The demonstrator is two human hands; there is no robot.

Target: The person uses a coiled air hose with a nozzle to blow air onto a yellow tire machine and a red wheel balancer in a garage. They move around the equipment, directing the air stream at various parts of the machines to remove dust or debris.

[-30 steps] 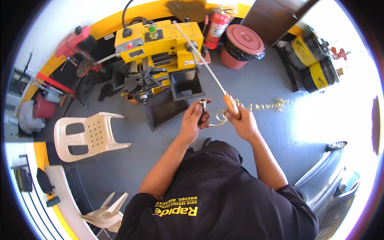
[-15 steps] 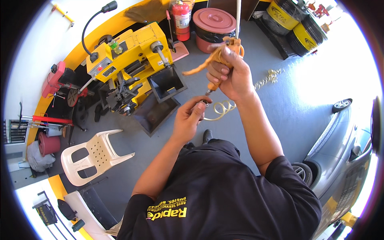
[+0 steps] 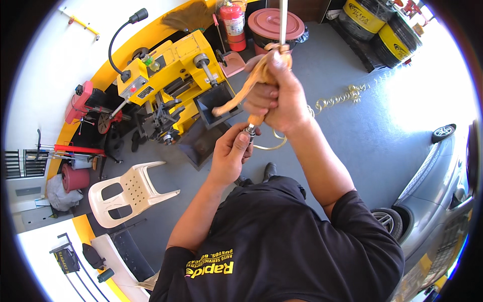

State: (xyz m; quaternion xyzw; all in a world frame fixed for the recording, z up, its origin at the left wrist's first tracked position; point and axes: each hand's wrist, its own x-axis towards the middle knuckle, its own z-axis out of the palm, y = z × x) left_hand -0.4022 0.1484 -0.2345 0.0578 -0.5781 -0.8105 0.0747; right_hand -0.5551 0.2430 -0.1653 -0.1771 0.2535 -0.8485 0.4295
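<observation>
My right hand (image 3: 284, 103) is wrapped round an orange air blow gun (image 3: 240, 97), whose long metal nozzle (image 3: 283, 22) points up and away from me. The gun's lever sticks out to the left of my fingers. Just below it, my left hand (image 3: 227, 153) pinches a metal hose coupler (image 3: 249, 132) between thumb and fingers. The gun's metal plug meets the coupler's mouth; how deep it sits I cannot tell. A pale coiled air hose (image 3: 274, 146) runs from behind my left hand off to the right across the floor.
A yellow metalworking machine (image 3: 176, 65) with dark metal trays (image 3: 216, 103) stands at the left. A cream plastic chair (image 3: 133, 194) is nearer. Along the back are a fire extinguisher (image 3: 233, 25), a lidded red bin (image 3: 276, 24) and drums (image 3: 397, 43). A grey car (image 3: 432, 201) stands at right.
Both hands have shifted left in the view. The blow gun's plug has come down to the coupler, where a small gap showed before. Both grips stay closed.
</observation>
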